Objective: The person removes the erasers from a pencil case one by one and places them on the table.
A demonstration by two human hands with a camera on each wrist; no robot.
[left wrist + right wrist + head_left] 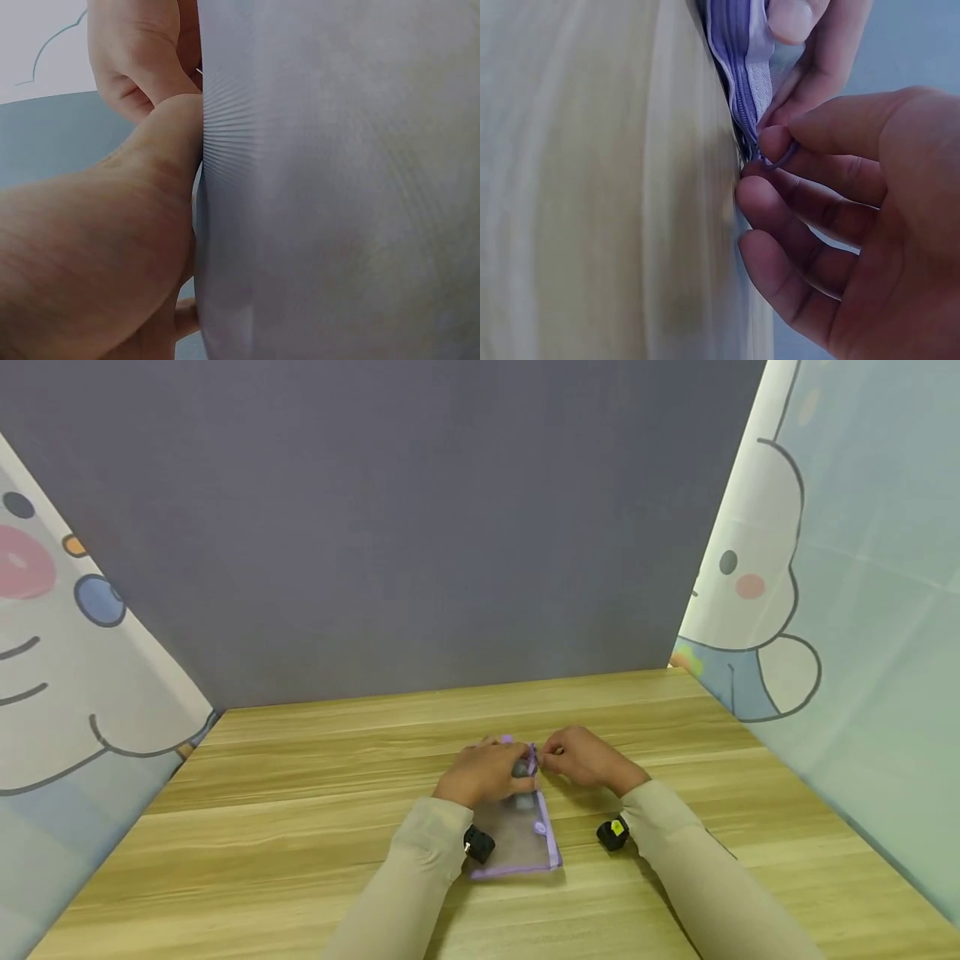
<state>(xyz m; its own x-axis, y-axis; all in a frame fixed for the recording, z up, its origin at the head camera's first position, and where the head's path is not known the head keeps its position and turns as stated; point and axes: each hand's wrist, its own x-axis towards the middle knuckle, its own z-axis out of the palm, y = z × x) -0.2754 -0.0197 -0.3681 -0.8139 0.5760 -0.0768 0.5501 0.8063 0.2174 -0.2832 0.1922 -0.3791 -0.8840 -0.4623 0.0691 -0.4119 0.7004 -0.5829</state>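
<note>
A see-through mesh zipper pouch (pixel 510 839) with purple edging lies on the wooden table. My left hand (pixel 486 772) reaches over its far part and grips the edge beside the zipper. Seen from the right wrist, the purple zipper (pixel 733 52) runs down to a thin cord loop on its pull (pixel 784 156). Thumb and forefinger of my right hand (pixel 847 195) pinch that loop at the zipper's end. Something greyish (pixel 522 770) shows by the left fingers, its kind unclear. Pale pouch material (pixel 337 187) fills much of the left wrist view.
The wooden table (pixel 300 793) stretches around the pouch. A dark grey panel (pixel 420 527) rises behind it. Cartoon-printed curtains (pixel 862 568) hang at both sides. Each wrist carries a small black camera (pixel 478 844).
</note>
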